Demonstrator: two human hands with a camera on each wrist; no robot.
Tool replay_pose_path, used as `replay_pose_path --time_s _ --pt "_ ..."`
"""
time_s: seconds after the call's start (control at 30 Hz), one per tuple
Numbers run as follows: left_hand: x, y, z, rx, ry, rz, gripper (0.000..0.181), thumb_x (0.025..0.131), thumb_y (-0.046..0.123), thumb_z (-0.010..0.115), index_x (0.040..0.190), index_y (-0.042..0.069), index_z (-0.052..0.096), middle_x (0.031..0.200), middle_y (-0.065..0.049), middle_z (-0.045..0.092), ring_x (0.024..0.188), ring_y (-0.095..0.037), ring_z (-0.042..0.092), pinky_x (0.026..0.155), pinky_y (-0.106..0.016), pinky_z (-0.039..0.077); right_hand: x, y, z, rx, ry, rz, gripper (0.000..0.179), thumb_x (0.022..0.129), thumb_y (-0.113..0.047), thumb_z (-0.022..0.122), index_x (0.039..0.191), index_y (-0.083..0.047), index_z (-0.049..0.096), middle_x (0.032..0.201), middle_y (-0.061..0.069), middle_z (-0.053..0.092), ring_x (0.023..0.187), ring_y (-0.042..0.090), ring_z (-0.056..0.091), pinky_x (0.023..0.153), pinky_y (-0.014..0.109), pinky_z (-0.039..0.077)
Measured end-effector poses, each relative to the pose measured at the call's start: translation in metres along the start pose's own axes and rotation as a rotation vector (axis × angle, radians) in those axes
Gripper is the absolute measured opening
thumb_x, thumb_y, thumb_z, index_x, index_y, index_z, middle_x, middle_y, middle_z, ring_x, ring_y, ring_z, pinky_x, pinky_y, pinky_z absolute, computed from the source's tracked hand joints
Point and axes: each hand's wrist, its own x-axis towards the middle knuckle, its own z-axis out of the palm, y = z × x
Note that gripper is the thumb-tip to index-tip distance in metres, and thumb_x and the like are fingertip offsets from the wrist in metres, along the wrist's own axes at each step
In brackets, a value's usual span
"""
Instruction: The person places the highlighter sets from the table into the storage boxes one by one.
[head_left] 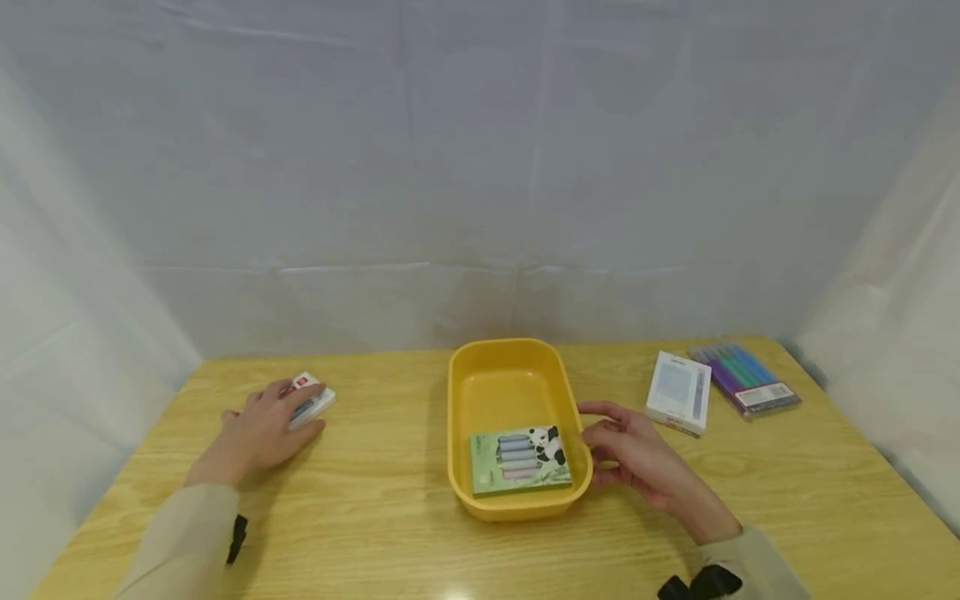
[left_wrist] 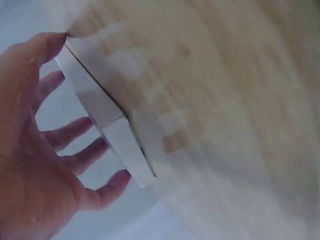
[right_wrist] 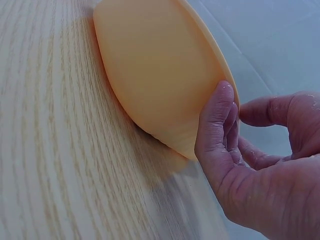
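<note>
At the left of the table, my left hand point(head_left: 267, 427) spans a small white box point(head_left: 315, 404) with a red mark and grips it. In the left wrist view the thumb lies at one corner of the white box point(left_wrist: 120, 135), the fingertips along its upper edge. My right hand point(head_left: 637, 454) touches the outer right side of a yellow tray point(head_left: 504, 367), fingers bent loosely at its rim. Inside the tray's near half lies a green pack point(head_left: 487, 475) picturing a panda and pastel sticks. From the right wrist view, the tray's outer wall point(right_wrist: 150, 65) stands beside the fingertips.
Right of the tray lies a white and blue box point(head_left: 678, 392). Beside it, a clear pack of coloured pens point(head_left: 742, 379) rests near the table's back right corner. White sheeting point(head_left: 480, 167) hangs behind the wooden table point(head_left: 360, 533) and along both sides.
</note>
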Motion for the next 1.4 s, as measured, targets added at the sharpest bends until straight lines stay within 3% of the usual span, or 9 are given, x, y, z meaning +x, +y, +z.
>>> replay_pose_path --time_s 0.43,0.83,1.2,1.4 --pt "-0.001 0.007 -0.012 -0.059 -0.075 -0.057 0.059 0.101 0.042 0.059 0.153 0.02 0.043 0.138 -0.046 0.038 0.116 -0.068 0.043 0.073 -0.078 0.044 -0.001 -0.001 -0.001 0.009 -0.01 0.004 0.063 0.098 -0.014 0.057 0.155 -0.002 0.032 0.102 0.006 0.069 0.081 0.015 0.069 0.067 0.027 0.06" --pt "0.004 0.009 -0.014 -0.091 -0.16 -0.107 0.062 0.1 0.04 0.06 0.154 0.021 0.039 0.14 -0.043 0.037 0.118 -0.063 0.042 0.066 -0.069 0.046 0.0 0.001 -0.001 0.008 -0.01 0.0 0.065 0.098 -0.014 0.057 0.156 -0.001 0.031 0.098 0.003 0.066 0.081 0.014 0.068 0.067 0.027 0.06" --pt "0.0 0.008 -0.011 -0.091 -0.102 -0.099 0.058 0.097 0.04 0.064 0.146 0.018 0.044 0.134 -0.045 0.044 0.113 -0.064 0.045 0.061 -0.065 0.047 0.002 0.001 -0.002 0.012 -0.024 -0.004 0.066 0.098 -0.014 0.058 0.156 -0.001 0.029 0.099 0.003 0.067 0.082 0.015 0.068 0.069 0.028 0.061" --pt "-0.003 0.006 -0.007 -0.084 -0.035 -0.07 0.056 0.096 0.041 0.065 0.144 0.02 0.044 0.133 -0.045 0.045 0.113 -0.065 0.045 0.064 -0.073 0.045 0.001 0.0 -0.002 0.015 -0.032 -0.007 0.065 0.099 -0.014 0.057 0.156 -0.001 0.029 0.098 0.003 0.066 0.082 0.014 0.068 0.068 0.028 0.06"
